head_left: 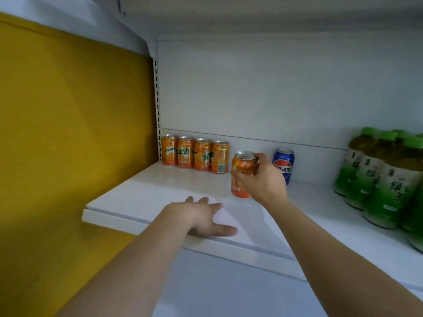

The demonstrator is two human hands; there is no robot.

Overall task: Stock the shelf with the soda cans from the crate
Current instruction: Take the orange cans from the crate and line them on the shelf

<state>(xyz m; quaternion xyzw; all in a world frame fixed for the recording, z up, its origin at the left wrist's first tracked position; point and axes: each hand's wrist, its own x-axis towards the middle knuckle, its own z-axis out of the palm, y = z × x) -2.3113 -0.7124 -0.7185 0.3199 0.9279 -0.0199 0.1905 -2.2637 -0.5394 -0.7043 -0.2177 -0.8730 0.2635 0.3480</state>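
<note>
My right hand point(263, 181) grips an orange soda can point(242, 170) upright, its base on or just above the white shelf point(146, 193). Several matching orange cans point(195, 154) stand in a row along the back wall at the left. A blue cola can point(283, 162) stands behind my right hand, partly hidden by it. My left hand point(203, 216) rests flat on the shelf near its front edge, fingers straight, holding nothing. The crate is out of view.
Green tea bottles point(380, 177) crowd the right end of the shelf. A yellow side panel point(75, 133) closes off the left. Another shelf hangs overhead. Bare shelf surface lies between the orange row and my hands.
</note>
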